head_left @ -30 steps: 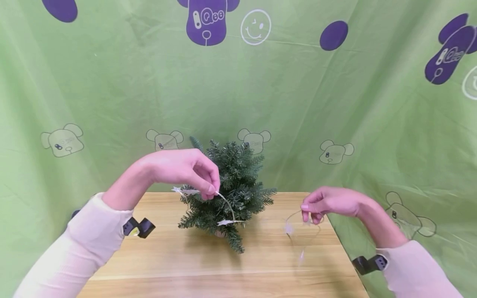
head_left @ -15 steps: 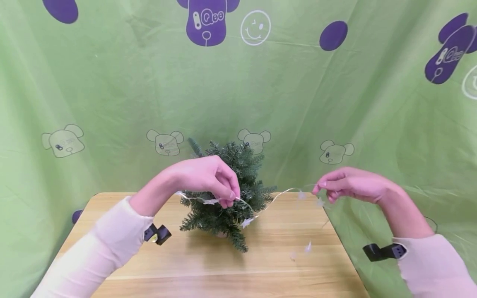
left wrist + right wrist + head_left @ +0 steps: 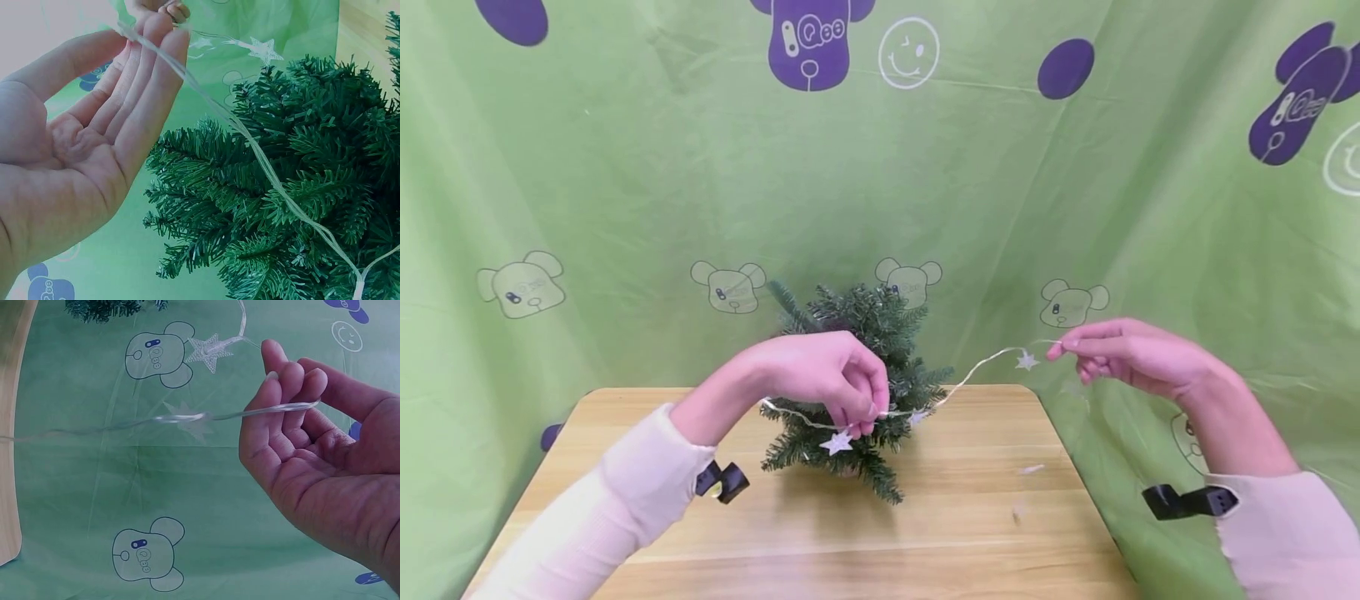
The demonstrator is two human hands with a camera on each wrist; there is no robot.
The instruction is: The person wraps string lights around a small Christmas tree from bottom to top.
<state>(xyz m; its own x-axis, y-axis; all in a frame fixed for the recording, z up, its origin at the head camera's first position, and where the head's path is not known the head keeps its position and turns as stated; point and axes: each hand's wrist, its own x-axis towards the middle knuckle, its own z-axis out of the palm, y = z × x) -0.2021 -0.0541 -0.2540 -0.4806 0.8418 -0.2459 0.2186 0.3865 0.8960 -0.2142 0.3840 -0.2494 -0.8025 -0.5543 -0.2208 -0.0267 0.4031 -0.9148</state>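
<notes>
A string of star lights point(image 3: 977, 364) runs between the two hands, with clear stars along a pale wire. My left hand point(image 3: 827, 375) pinches the wire in front of a small artificial Christmas tree point(image 3: 880, 333); one star point(image 3: 837, 442) hangs just under its fingers. Off to the right of the tree, my right hand point(image 3: 1131, 354) pinches the wire between thumb and fingertip, beside another star point(image 3: 1026, 360). The right wrist view shows a second stretch of wire point(image 3: 269, 410) crossing the fingers of that hand. Behind the left hand, part of the tree is hidden.
The wooden table point(image 3: 700, 550) carries the tree near its back edge. Green printed cloth point(image 3: 625, 167) hangs behind and beside the table. Loose stars of the string dangle low over the table's right side, blurred.
Both hands have moved right, the left lower across the tree's front and the right higher. The wire between them has risen and stretched out.
</notes>
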